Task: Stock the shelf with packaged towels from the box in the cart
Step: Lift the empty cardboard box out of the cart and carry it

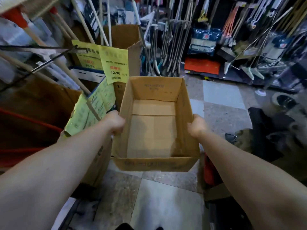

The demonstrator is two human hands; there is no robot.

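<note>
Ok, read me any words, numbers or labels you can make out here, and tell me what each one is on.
"12.90": upright yellow paper price sign, above its barcode.
The yellow price sign behind it: a price, too blurred to be sure of.
Open brown cardboard box: print on near flap and far wall, unreadable.
Tilted yellow paper sign: unreadable.
Blue hanging packet: label too small.

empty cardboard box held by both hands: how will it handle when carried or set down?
The cardboard box is probably light: nothing shows inside. Its open top has no lid bracing, so the walls may flex under the left hand and right hand. Set down, the flat bottom should sit stable.
</note>
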